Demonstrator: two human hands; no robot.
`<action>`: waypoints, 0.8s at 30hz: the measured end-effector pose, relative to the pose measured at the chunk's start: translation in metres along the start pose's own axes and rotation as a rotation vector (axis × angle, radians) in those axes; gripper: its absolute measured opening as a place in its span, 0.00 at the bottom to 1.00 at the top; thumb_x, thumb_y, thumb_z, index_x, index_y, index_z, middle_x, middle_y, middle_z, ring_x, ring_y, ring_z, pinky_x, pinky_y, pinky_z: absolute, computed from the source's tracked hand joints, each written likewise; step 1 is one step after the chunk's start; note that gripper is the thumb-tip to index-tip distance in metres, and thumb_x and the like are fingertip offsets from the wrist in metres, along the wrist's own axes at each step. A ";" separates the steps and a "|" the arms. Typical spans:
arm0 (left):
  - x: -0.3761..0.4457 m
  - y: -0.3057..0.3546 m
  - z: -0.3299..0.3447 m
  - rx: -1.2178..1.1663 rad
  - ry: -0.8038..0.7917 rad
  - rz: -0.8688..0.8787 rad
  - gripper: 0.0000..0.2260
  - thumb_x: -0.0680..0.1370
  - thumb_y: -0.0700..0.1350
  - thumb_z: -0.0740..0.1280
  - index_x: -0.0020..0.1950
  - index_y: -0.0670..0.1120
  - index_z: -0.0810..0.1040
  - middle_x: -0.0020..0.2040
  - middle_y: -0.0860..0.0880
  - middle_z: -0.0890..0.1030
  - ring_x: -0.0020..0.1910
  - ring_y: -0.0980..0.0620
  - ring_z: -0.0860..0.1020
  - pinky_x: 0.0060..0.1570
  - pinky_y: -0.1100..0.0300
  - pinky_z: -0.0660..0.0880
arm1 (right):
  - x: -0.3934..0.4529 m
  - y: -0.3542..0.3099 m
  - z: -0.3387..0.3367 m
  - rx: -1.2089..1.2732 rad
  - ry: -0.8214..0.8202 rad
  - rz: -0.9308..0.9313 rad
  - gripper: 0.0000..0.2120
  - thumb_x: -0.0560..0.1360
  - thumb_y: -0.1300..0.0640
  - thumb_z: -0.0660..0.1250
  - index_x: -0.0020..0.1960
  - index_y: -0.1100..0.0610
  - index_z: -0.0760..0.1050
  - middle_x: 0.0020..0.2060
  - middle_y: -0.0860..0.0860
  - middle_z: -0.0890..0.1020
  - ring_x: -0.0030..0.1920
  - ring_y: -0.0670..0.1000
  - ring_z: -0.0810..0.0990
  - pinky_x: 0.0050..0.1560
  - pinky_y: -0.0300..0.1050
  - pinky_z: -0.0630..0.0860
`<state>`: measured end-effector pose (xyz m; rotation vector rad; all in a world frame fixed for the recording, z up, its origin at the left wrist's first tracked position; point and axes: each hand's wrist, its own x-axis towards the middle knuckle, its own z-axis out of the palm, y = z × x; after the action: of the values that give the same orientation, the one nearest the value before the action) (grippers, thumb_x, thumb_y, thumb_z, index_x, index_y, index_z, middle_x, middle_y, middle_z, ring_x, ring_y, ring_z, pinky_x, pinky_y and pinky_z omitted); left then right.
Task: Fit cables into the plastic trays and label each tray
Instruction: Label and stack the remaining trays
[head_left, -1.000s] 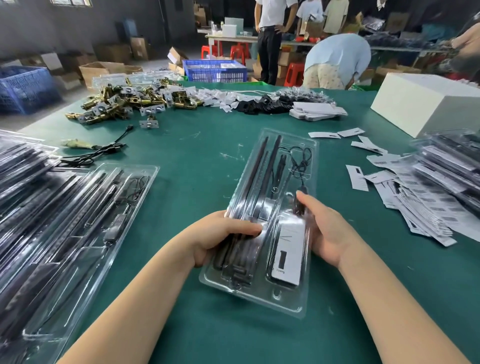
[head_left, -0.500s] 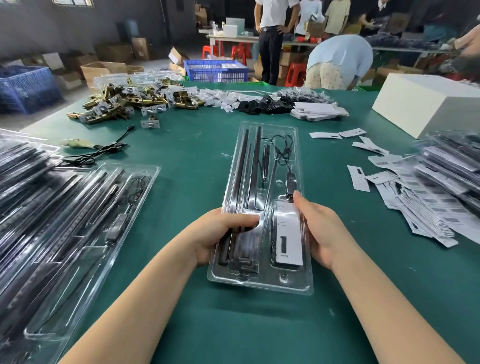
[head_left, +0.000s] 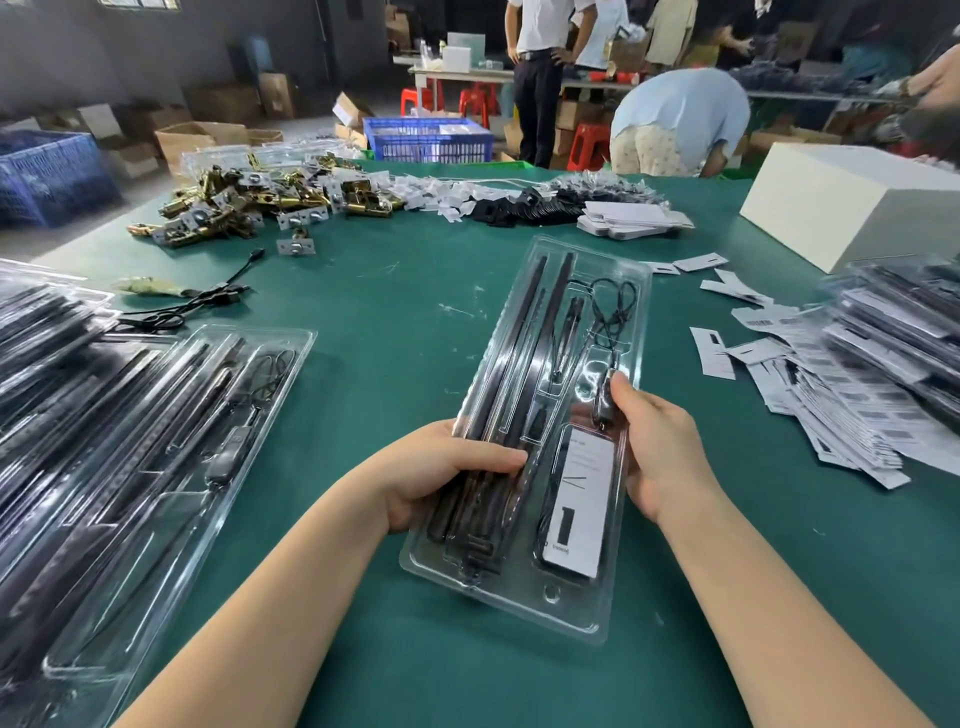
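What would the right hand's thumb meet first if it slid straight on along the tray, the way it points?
Probably the coiled black cable in the clear tray: the right hand has its thumb pointing that way up the tray's right side. Depth is unclear.

card (head_left: 579, 506) in tray (head_left: 519, 597), just beside right hand (head_left: 662, 457) | large black "1" | small print below, perhaps unreadable
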<state>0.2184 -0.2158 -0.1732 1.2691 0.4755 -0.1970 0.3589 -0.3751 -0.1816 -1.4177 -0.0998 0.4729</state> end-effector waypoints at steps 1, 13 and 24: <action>0.000 0.000 0.000 0.003 0.001 0.000 0.17 0.70 0.39 0.74 0.57 0.39 0.79 0.50 0.36 0.83 0.43 0.42 0.84 0.42 0.51 0.81 | 0.001 0.002 0.000 -0.019 0.005 -0.012 0.14 0.79 0.49 0.66 0.42 0.58 0.81 0.40 0.57 0.86 0.37 0.55 0.85 0.42 0.53 0.83; -0.001 0.002 0.000 0.007 0.007 -0.010 0.20 0.67 0.41 0.77 0.57 0.37 0.80 0.53 0.35 0.82 0.45 0.41 0.83 0.47 0.48 0.81 | 0.003 0.001 -0.003 0.014 0.032 0.070 0.14 0.77 0.45 0.67 0.43 0.56 0.79 0.38 0.55 0.85 0.37 0.57 0.84 0.44 0.59 0.81; 0.000 0.000 -0.003 -0.007 -0.006 -0.003 0.13 0.69 0.40 0.75 0.52 0.40 0.82 0.50 0.37 0.83 0.43 0.42 0.84 0.43 0.50 0.81 | -0.001 -0.003 -0.001 -0.014 -0.027 0.049 0.12 0.76 0.50 0.71 0.44 0.59 0.79 0.38 0.57 0.86 0.36 0.56 0.85 0.44 0.56 0.82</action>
<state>0.2179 -0.2127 -0.1735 1.2606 0.4725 -0.2016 0.3591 -0.3768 -0.1783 -1.4305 -0.0904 0.5324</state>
